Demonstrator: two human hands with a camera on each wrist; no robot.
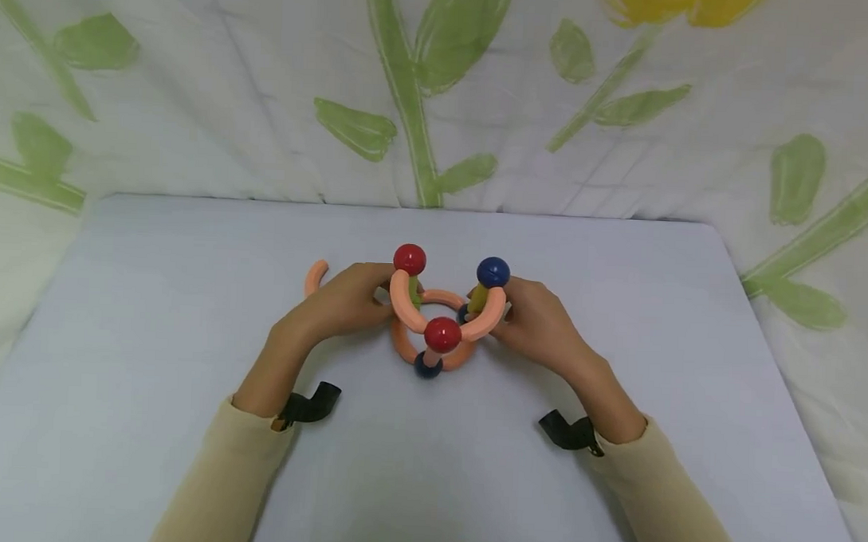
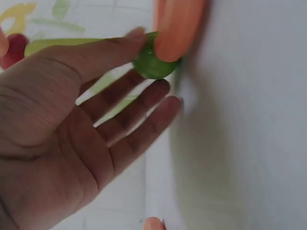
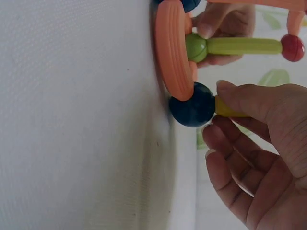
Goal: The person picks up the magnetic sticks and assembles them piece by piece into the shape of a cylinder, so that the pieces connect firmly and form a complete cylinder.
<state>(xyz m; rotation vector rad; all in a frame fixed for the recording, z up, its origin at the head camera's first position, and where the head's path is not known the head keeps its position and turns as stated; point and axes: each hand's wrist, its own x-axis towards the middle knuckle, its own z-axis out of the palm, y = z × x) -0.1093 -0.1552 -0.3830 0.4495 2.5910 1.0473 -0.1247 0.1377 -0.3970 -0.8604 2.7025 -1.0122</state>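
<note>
A frame of magnetic balls and rods stands on the table between both hands. Its base is a ring of curved orange rods (image 1: 405,346) with balls at the joints. Upright rods carry a red ball (image 1: 409,259), a second red ball (image 1: 442,334) and a blue ball (image 1: 494,271), linked by curved orange rods above. At the base, my left hand (image 1: 347,300) pinches the green ball (image 2: 154,68), below a light green rod (image 3: 244,46). My right hand (image 1: 543,323) pinches the yellow rod (image 3: 224,107) just above a dark blue ball (image 3: 193,112).
A loose curved orange rod (image 1: 316,277) lies behind the left hand, partly hidden by it. The white table (image 1: 427,478) ends at a back edge against a cloth (image 1: 267,122) with painted green plants. Each wrist wears a black camera mount (image 1: 314,402).
</note>
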